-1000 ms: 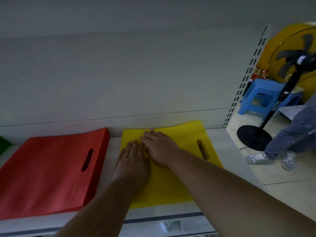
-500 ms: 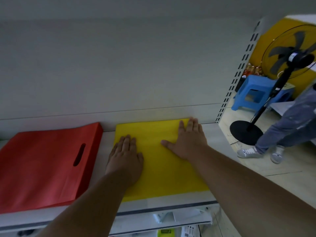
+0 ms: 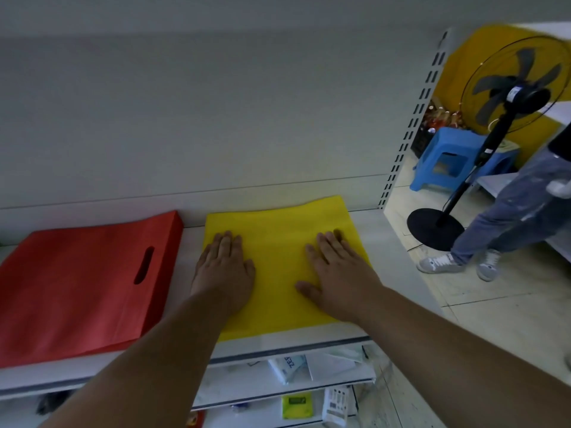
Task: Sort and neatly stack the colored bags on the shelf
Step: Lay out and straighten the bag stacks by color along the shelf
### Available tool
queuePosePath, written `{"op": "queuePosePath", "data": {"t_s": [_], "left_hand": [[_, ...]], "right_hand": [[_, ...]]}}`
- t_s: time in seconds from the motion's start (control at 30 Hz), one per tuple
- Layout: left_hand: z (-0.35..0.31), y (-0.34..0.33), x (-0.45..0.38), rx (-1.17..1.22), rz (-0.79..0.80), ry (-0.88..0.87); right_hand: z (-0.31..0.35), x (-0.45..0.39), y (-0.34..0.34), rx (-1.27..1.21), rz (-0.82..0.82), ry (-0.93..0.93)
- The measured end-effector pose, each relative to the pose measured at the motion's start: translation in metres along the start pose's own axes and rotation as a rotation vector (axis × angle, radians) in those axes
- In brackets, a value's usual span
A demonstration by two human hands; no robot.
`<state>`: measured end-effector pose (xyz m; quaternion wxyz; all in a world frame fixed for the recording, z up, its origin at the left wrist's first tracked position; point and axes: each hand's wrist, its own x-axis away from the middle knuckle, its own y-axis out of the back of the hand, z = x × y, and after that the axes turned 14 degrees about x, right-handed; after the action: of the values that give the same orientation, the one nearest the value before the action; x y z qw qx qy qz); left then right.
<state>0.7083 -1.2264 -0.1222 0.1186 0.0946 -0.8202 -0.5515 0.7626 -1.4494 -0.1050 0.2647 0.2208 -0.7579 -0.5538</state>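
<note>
Red bag [image 3: 83, 282] beside yellow bag [image 3: 278, 261] on the shelf [image 3: 392, 257]
Left hand [image 3: 224, 270] and right hand [image 3: 338, 273] lie flat, fingers straight, gripping nothing, on the yellow bag

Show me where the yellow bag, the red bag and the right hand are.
yellow bag [image 3: 278, 257]: head view, bare middle between the hands.
red bag [image 3: 77, 288]: head view, flat top left of the handle hole.
right hand [image 3: 338, 274]: head view, back of the hand.

Both flat hands [image 3: 224, 268] on yellow bag [image 3: 278, 242]

A black standing fan [image 3: 513, 97] rises beside a blue stool [image 3: 448, 159].
</note>
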Motion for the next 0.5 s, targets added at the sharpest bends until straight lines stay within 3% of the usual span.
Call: {"op": "queuePosePath", "data": {"t_s": [0.1, 0.2, 0.33, 0.5], "left_hand": [[0.0, 0.003, 0.004, 0.065, -0.058, -0.041], [-0.002, 0.007, 0.028, 0.097, -0.181, -0.198], [0.011, 0.0, 0.058, 0.0, 0.006, -0.156], [0.017, -0.008, 0.058, -0.027, -0.012, -0.125]], "right_hand": [[0.0, 0.002, -0.008, -0.005, -0.029, -0.027], [0.002, 0.001, -0.008, 0.012, -0.034, -0.025], [0.002, 0.001, -0.007, 0.009, -0.035, -0.021], [-0.008, 0.007, -0.001, -0.005, 0.003, -0.066]]}}
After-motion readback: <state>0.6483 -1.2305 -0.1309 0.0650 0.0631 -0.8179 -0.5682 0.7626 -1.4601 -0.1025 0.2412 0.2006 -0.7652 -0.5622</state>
